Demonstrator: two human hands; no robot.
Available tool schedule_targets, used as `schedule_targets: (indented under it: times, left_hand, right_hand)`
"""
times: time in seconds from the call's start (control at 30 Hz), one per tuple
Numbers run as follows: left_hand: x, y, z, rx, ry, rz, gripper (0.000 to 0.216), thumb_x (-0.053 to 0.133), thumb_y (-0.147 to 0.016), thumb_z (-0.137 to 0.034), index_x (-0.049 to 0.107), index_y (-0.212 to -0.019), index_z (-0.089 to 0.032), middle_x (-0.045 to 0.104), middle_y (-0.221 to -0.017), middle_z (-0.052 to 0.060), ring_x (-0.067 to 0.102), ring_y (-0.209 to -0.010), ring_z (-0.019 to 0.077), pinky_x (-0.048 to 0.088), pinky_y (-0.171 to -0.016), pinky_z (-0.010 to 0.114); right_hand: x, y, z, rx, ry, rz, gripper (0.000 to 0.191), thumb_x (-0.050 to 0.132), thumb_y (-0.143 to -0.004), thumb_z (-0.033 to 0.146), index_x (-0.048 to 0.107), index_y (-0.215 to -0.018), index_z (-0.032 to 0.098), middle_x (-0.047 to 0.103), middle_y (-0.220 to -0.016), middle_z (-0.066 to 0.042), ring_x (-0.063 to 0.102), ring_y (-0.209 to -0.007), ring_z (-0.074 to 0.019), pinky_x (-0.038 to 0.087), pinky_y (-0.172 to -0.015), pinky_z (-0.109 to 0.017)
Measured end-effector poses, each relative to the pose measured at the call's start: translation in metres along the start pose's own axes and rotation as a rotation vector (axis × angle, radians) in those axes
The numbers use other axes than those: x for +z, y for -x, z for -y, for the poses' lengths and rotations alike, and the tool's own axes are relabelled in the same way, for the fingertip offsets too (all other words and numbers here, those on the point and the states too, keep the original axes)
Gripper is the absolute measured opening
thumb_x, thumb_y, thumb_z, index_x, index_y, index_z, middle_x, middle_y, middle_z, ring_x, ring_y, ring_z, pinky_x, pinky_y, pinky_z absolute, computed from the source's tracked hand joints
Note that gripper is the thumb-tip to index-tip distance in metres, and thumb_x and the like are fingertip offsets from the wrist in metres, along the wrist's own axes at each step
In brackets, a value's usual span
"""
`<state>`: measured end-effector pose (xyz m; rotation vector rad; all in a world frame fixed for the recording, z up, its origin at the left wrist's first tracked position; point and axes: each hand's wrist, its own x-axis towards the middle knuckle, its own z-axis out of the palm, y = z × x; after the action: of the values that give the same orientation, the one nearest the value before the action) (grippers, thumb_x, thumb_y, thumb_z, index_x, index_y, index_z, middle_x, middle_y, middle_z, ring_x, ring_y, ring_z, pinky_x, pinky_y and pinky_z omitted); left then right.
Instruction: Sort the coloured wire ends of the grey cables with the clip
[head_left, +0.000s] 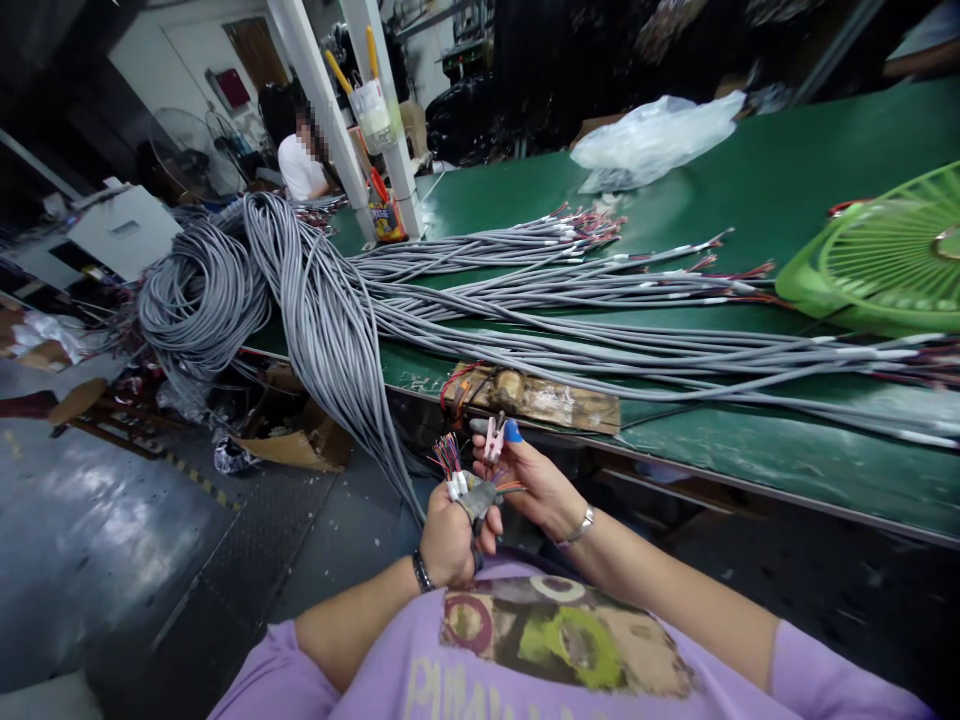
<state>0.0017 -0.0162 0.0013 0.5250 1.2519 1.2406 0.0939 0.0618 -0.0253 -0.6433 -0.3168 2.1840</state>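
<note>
My left hand (448,535) is closed around a bunch of grey cable ends, and thin coloured wires (448,455) fan out above its white sleeves. Dark coverings wrap some of its fingers. Close beside it, my right hand (529,480) pinches a small pink clip (493,440) that looks like a clothes peg, with blue tape round one finger. A few orange and dark wires (510,487) stick out between the two hands. Grey cables (330,320) hang over the bench edge just beyond my left hand.
Long bundles of grey cable (525,290) lie across the green bench (750,460). A wooden block (555,398) sits at its front edge. Further off are a green fan (885,250), a plastic bag (660,140), a white post (322,110) and a seated person (300,165).
</note>
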Motion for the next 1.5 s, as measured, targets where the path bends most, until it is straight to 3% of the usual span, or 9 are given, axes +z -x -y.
schedule_targets:
  times: [0.47, 0.67, 0.77, 0.93, 1.1, 1.33, 1.5]
  left_hand:
    - [-0.001, -0.005, 0.002, 0.004, 0.032, 0.021, 0.024, 0.065, -0.066, -0.036, 0.052, -0.062, -0.015, 0.055, -0.040, -0.002, 0.038, -0.024, 0.0062, 0.024, -0.026, 0.016]
    - [-0.004, -0.002, 0.003, 0.003, 0.050, 0.025, 0.025, 0.065, -0.066, -0.037, 0.052, -0.063, -0.016, 0.056, -0.040, -0.001, 0.038, -0.023, 0.0063, 0.022, -0.026, 0.016]
    - [-0.008, 0.002, 0.002, 0.016, 0.045, 0.035, 0.026, 0.065, -0.065, -0.037, 0.051, -0.061, -0.016, 0.056, -0.040, -0.001, 0.038, -0.023, 0.0062, 0.023, -0.026, 0.016]
    - [-0.011, 0.006, 0.000, 0.045, 0.099, 0.002, 0.026, 0.065, -0.066, -0.038, 0.051, -0.062, -0.016, 0.056, -0.041, -0.001, 0.038, -0.024, 0.0054, 0.022, -0.027, 0.015]
    - [-0.006, 0.003, -0.002, 0.017, 0.135, 0.005, 0.025, 0.065, -0.066, -0.037, 0.051, -0.064, -0.016, 0.055, -0.041, -0.001, 0.039, -0.024, 0.0060, 0.021, -0.027, 0.015]
    - [0.001, -0.002, -0.002, 0.009, 0.152, 0.038, 0.023, 0.064, -0.067, -0.034, 0.050, -0.063, -0.016, 0.055, -0.041, -0.001, 0.039, -0.025, 0.0058, 0.024, -0.028, 0.015]
    - [0.002, -0.004, 0.000, 0.003, 0.155, 0.040, 0.024, 0.063, -0.068, -0.035, 0.050, -0.063, -0.016, 0.055, -0.042, -0.001, 0.038, -0.026, 0.0054, 0.025, -0.029, 0.015]
  right_hand:
    - [-0.003, -0.004, -0.004, -0.026, 0.003, 0.006, 0.024, 0.068, -0.075, 0.041, 0.068, -0.084, 0.019, 0.069, -0.077, -0.002, 0.060, -0.065, -0.0123, 0.049, -0.065, -0.026]
    - [-0.002, 0.004, 0.001, 0.038, 0.005, 0.112, 0.039, 0.060, -0.075, 0.056, 0.066, -0.082, 0.018, 0.068, -0.081, -0.004, 0.057, -0.063, -0.0118, 0.047, -0.060, -0.025]
    - [-0.001, 0.008, 0.005, 0.073, 0.035, 0.139, 0.039, 0.060, -0.075, 0.055, 0.066, -0.087, 0.018, 0.067, -0.081, -0.005, 0.057, -0.064, -0.0122, 0.046, -0.059, -0.025]
    - [0.002, 0.011, 0.005, -0.038, 0.108, 0.114, 0.021, 0.068, -0.074, 0.037, 0.066, -0.084, 0.019, 0.067, -0.075, -0.002, 0.055, -0.062, -0.0117, 0.045, -0.059, -0.025]
    - [0.000, 0.007, 0.000, -0.161, 0.135, 0.065, 0.030, 0.066, -0.075, 0.045, 0.068, -0.081, 0.016, 0.066, -0.074, -0.004, 0.053, -0.062, -0.0123, 0.044, -0.058, -0.025]
    - [-0.002, -0.001, 0.002, 0.030, -0.038, 0.114, 0.026, 0.067, -0.075, 0.041, 0.066, -0.084, 0.017, 0.066, -0.081, -0.003, 0.052, -0.061, -0.0107, 0.045, -0.062, -0.026]
    - [-0.005, -0.007, 0.002, 0.051, -0.098, 0.107, 0.023, 0.069, -0.074, 0.038, 0.066, -0.083, 0.017, 0.066, -0.080, -0.003, 0.055, -0.063, -0.0117, 0.047, -0.064, -0.026]
